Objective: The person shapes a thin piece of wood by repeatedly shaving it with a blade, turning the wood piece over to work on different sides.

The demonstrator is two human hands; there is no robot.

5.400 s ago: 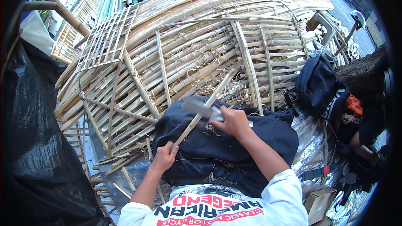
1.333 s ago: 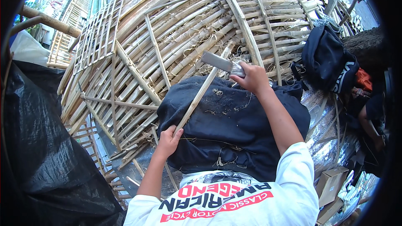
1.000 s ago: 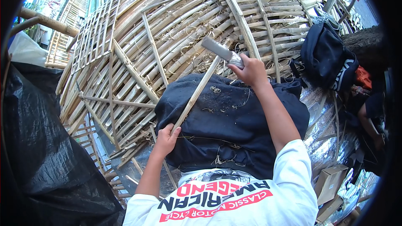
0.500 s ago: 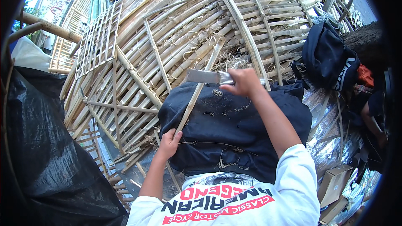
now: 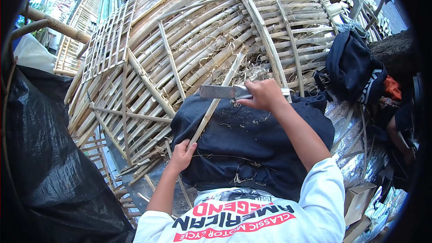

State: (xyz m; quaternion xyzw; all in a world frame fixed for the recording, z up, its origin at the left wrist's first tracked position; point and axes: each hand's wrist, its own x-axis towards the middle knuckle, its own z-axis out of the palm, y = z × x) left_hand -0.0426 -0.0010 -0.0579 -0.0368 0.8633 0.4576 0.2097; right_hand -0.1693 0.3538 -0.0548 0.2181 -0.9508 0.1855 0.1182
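The left hand (image 5: pixel 181 154) closes around the near end of one long, narrow, pale bamboo strip (image 5: pixel 207 118), which slants away over dark navy cloth (image 5: pixel 261 139). The right hand (image 5: pixel 263 94) grips one broad, flat, grey metal blade (image 5: pixel 216 92) crossing above the strip; contact is unclear. Beyond both hands spreads a heap of pale split-bamboo slats (image 5: pixel 202 49), too many to count. One open bamboo lattice panel (image 5: pixel 109 40) lies beyond the left hand, one black plastic sheet (image 5: pixel 49 153) left of it. Right of the right hand sit one navy fabric bag (image 5: pixel 348 67) and a co-worker's bare arm (image 5: pixel 397 137).
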